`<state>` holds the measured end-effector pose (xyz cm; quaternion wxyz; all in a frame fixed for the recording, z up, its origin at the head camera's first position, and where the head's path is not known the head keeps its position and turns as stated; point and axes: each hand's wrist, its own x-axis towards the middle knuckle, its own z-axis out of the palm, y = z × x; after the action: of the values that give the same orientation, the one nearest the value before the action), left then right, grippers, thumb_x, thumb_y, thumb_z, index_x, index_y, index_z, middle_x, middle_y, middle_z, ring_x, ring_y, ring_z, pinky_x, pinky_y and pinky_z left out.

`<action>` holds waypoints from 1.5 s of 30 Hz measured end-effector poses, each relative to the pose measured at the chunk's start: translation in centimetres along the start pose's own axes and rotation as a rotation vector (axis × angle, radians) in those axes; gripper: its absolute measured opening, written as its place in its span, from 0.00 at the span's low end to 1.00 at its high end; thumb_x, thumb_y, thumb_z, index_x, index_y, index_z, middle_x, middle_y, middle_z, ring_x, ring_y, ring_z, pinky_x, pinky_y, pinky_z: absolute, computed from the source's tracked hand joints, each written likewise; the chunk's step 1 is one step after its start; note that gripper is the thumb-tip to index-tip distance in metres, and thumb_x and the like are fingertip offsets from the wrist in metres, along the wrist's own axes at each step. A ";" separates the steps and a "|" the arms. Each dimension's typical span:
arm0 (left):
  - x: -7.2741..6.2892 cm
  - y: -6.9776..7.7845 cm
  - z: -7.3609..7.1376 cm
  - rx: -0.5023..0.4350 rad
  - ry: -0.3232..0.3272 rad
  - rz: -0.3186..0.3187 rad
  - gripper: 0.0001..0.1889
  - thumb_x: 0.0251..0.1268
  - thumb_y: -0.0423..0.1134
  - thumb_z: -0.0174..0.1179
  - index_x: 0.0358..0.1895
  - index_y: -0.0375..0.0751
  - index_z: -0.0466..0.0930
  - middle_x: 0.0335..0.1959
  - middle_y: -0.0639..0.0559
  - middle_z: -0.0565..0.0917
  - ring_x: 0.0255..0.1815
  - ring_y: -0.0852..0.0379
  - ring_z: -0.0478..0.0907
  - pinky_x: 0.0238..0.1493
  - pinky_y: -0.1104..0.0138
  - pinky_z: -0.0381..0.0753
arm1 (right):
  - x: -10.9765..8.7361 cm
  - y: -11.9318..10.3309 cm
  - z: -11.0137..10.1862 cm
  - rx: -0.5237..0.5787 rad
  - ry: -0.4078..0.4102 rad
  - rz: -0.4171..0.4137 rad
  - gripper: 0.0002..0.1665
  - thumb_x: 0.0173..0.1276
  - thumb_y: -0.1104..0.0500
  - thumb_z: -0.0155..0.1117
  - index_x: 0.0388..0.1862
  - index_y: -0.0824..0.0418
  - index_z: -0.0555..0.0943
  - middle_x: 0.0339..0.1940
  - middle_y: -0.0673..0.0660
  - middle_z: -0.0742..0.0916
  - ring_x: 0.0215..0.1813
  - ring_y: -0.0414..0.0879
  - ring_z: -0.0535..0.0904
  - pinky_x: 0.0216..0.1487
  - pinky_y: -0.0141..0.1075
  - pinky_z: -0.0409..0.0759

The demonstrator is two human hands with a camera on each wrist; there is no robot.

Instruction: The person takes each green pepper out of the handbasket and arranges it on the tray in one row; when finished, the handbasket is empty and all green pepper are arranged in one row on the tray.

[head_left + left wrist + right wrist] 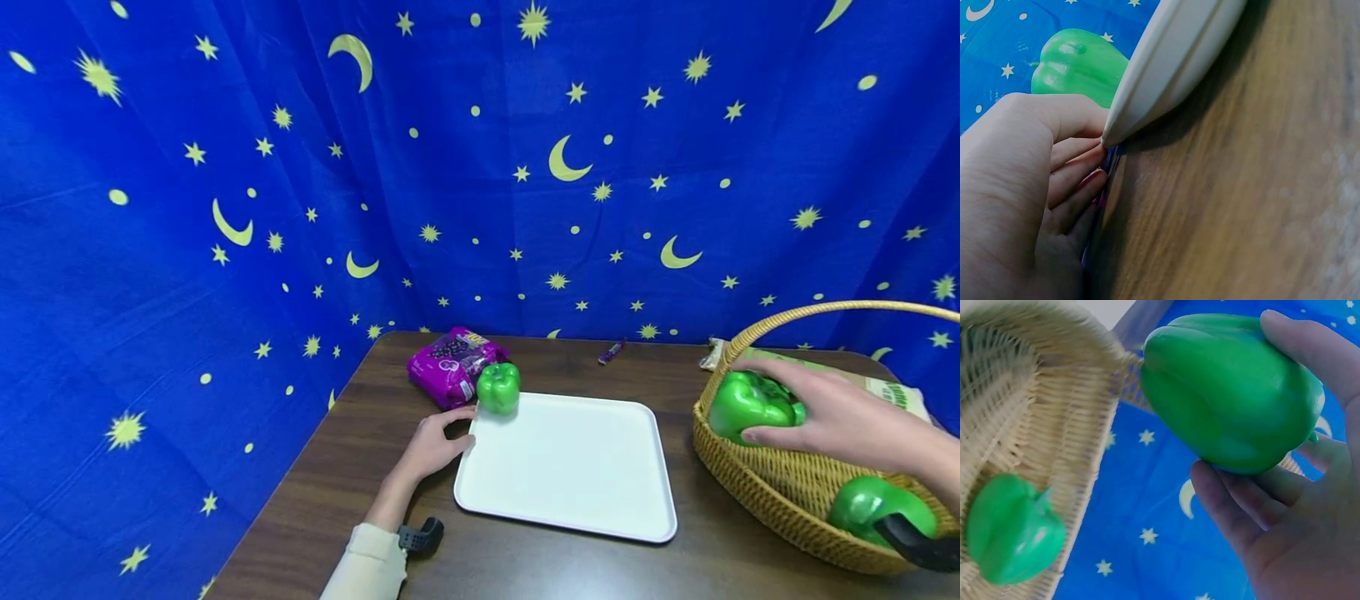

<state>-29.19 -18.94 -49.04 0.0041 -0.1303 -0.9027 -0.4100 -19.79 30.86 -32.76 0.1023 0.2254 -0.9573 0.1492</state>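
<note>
My right hand (840, 412) grips a green bell pepper (1229, 387), thumb on one side and fingers on the other, at the upper left part of a wicker basket (780, 508). A second green bell pepper (1013, 531) lies inside that basket. On the left, my left hand (435, 446) touches the left edge of a white tray (570, 467) with its thumb and fingertips, the fingers extended along the rim. Another green bell pepper (498, 387) sits at the tray's far left corner, just beyond the left fingertips.
A purple package (453, 367) with grapes printed on it lies behind the tray's left corner. Farther back is a small purple wrapped item (612, 352). A green and beige bag (896, 396) lies behind the basket, whose tall handle (847, 307) arches over it. A blue star-patterned curtain (480, 183) hangs behind the table.
</note>
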 end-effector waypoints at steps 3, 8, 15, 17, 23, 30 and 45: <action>0.0 -0.1 0.1 0.004 0.001 0.003 0.21 0.58 0.40 0.65 0.57 0.49 0.80 0.61 0.54 0.77 0.66 0.50 0.67 0.68 0.50 0.61 | 0.5 -0.8 0.0 0.019 -0.018 -0.004 0.48 0.49 0.33 0.72 0.66 0.50 0.69 0.47 0.54 0.81 0.39 0.44 0.76 0.31 0.39 0.76; -0.1 -0.2 0.1 0.011 0.002 0.002 0.20 0.58 0.39 0.65 0.56 0.49 0.81 0.60 0.54 0.77 0.66 0.50 0.67 0.67 0.50 0.62 | 1.3 -1.3 0.7 0.049 -0.021 -0.022 0.48 0.51 0.33 0.71 0.67 0.52 0.69 0.51 0.56 0.80 0.42 0.46 0.77 0.35 0.42 0.78; 0.0 -0.5 0.2 0.011 0.013 0.034 0.21 0.57 0.39 0.65 0.56 0.48 0.81 0.60 0.55 0.78 0.66 0.51 0.67 0.67 0.51 0.62 | 1.9 -2.9 0.8 0.083 -0.048 -0.017 0.48 0.51 0.32 0.70 0.68 0.49 0.68 0.50 0.55 0.80 0.42 0.46 0.76 0.34 0.41 0.77; 0.1 -0.6 0.2 0.015 0.023 0.044 0.21 0.56 0.39 0.65 0.55 0.48 0.81 0.60 0.56 0.78 0.66 0.52 0.68 0.68 0.52 0.62 | 2.5 -3.5 0.8 0.096 -0.060 -0.004 0.49 0.51 0.30 0.69 0.69 0.47 0.67 0.49 0.54 0.80 0.42 0.46 0.76 0.33 0.40 0.76; 0.2 -0.7 0.2 0.024 0.029 0.042 0.20 0.56 0.40 0.65 0.55 0.50 0.81 0.60 0.57 0.78 0.66 0.53 0.68 0.68 0.53 0.62 | 4.2 -4.5 1.3 0.159 -0.090 0.002 0.51 0.51 0.32 0.71 0.69 0.50 0.64 0.46 0.53 0.81 0.41 0.46 0.76 0.36 0.38 0.78; 0.1 -0.8 0.3 0.031 0.024 0.041 0.20 0.57 0.40 0.65 0.55 0.50 0.82 0.60 0.57 0.78 0.66 0.52 0.68 0.67 0.52 0.63 | 5.9 -4.7 3.2 0.193 -0.085 -0.021 0.49 0.50 0.40 0.76 0.67 0.56 0.67 0.49 0.53 0.80 0.44 0.46 0.76 0.40 0.40 0.79; 0.0 -0.5 0.2 0.011 0.020 0.054 0.20 0.57 0.39 0.65 0.55 0.47 0.82 0.60 0.54 0.78 0.66 0.50 0.67 0.67 0.51 0.62 | 9.2 -5.4 6.9 0.233 -0.072 -0.082 0.46 0.51 0.44 0.77 0.67 0.58 0.70 0.53 0.58 0.79 0.44 0.47 0.76 0.39 0.40 0.77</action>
<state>-29.31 -19.13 -49.56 0.0251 -0.1504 -0.9010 -0.4061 -26.25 20.23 -35.45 0.0471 0.2800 -0.9264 0.2471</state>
